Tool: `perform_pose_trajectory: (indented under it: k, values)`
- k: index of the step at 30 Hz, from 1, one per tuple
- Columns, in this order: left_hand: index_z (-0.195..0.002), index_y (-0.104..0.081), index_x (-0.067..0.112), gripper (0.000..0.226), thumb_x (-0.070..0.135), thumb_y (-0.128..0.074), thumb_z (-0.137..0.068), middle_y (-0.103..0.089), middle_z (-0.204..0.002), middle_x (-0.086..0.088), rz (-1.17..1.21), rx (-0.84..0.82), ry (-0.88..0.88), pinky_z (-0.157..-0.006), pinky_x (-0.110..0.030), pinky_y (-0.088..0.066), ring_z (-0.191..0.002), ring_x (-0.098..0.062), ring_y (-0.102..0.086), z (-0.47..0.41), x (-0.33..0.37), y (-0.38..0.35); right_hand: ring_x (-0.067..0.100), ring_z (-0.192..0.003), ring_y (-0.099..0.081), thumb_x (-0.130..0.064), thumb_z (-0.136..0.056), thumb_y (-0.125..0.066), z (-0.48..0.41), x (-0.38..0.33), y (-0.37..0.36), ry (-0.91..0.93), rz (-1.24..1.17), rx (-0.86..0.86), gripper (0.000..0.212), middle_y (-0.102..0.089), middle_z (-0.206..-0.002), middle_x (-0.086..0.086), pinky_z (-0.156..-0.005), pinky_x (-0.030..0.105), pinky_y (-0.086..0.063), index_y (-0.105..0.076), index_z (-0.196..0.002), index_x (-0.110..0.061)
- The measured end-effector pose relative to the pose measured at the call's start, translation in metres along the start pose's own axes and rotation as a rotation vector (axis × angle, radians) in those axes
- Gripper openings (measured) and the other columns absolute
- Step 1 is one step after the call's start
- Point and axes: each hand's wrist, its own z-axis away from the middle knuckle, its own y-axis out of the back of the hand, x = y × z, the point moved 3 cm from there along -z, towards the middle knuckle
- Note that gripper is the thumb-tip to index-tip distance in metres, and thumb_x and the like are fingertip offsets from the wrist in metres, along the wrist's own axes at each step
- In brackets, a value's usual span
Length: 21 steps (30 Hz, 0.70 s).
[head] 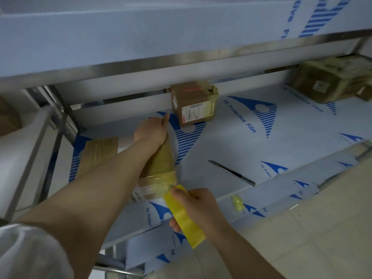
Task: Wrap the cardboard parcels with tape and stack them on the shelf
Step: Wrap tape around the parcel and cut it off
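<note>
Yellow tape [184,217] sits pinched in our right hand [199,208] at the near end of the cardboard parcel [160,160] on the shelf [231,141], our left hand [152,130] gripping its far end.

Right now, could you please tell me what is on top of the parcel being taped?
The left hand grips the parcel at its far end; yellow tape crosses its near end. The forearm hides part of its top.

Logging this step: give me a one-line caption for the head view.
Left hand grips a cardboard parcel on the shelf; right hand holds yellow tape at its near end.
</note>
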Motion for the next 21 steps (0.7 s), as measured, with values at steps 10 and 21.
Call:
perform_pose_trajectory:
  k: [10,21]
  values:
    - [-0.151,0.006,0.007,0.098,0.076,-0.016,-0.085,0.006,-0.160,-0.012,-0.225,-0.120,-0.270,-0.117,-0.044,0.003,-0.147,-0.025,0.007,0.067,-0.001,-0.007,0.020,-0.041,-0.061,-0.034,-0.089,-0.060,0.002,-0.006,-0.002,0.031,-0.009,-0.013,0.041,-0.066,-0.053,0.014,-0.046,0.023,-0.050,-0.062,-0.068,0.001]
    - [-0.150,-0.018,0.011,0.084,0.068,-0.008,-0.089,-0.022,-0.154,-0.020,-0.203,0.021,-0.228,-0.115,-0.050,-0.007,-0.144,-0.033,-0.014,0.094,0.013,-0.009,0.024,-0.046,-0.063,-0.034,-0.087,-0.065,0.012,-0.002,0.002,-0.012,-0.145,-0.008,0.038,-0.069,-0.068,0.022,-0.045,0.026,-0.051,-0.064,-0.084,0.003]
